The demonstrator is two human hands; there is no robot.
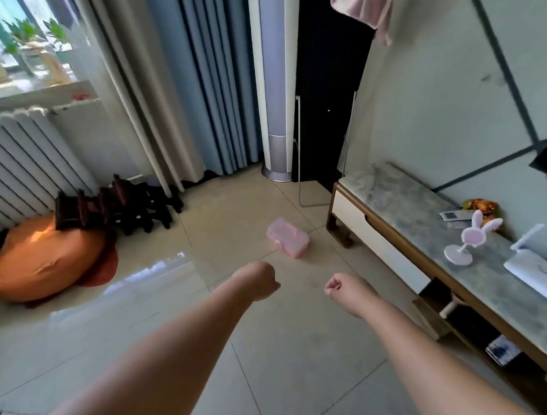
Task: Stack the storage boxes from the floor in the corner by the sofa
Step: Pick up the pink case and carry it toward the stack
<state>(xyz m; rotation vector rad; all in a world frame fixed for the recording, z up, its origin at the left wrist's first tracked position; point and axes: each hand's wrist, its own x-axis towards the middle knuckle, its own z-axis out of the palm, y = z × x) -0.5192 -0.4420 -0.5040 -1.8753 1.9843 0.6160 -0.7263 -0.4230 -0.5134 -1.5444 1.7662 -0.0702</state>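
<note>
Both bare arms reach forward over the pale glossy tiled floor (284,364), and neither hand touches anything. The left hand (262,280) is curled into a loose fist with an empty grip, and the right hand (340,288) is curled the same way, also empty. Farther away, between and beyond the two hands, a small translucent pink plastic storage box (287,237) lies alone on the floor; its lid seems to be on, but the picture is too soft to be sure. To its right stands a long low desk with a grey marble top (407,207), which carries a pink rabbit-eared desk fan (470,239). At the far left an orange beanbag cushion (44,257) rests near a white ribbed radiator (20,161), and blue-grey curtains (202,78) hang behind.
</note>
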